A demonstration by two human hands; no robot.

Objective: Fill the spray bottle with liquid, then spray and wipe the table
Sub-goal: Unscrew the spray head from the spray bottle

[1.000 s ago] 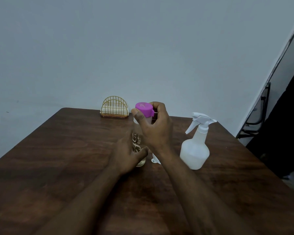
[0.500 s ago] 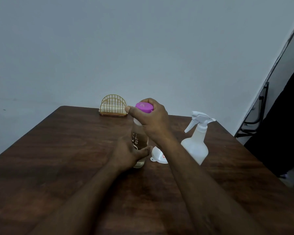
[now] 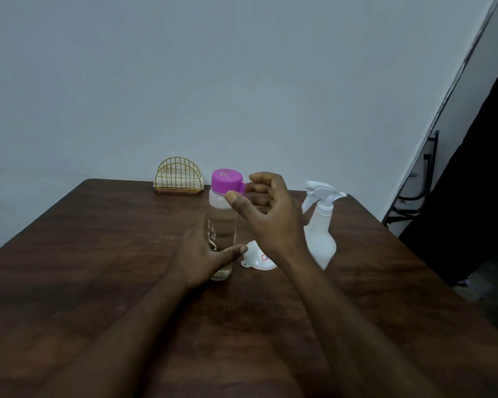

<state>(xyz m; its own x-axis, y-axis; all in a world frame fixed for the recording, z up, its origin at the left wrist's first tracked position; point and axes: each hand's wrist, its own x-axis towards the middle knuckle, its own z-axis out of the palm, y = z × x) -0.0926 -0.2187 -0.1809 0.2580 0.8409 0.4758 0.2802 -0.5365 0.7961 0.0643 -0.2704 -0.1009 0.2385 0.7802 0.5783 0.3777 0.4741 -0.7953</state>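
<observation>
Grip is resetting: right hand (image 3: 270, 214) is coming off the pink cap (image 3: 227, 180), fingers hanging loose at its 3 o'clock, likely for another twist. Left hand (image 3: 199, 254) is clasping the clear bottle (image 3: 222, 225) low down. Spray bottle (image 3: 319, 234) is standing at 3 o'clock on the tabletop (image 3: 98, 254), unopened

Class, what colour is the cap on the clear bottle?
Bright pink-purple cap, seen clearly in the head view, the only view.
</observation>
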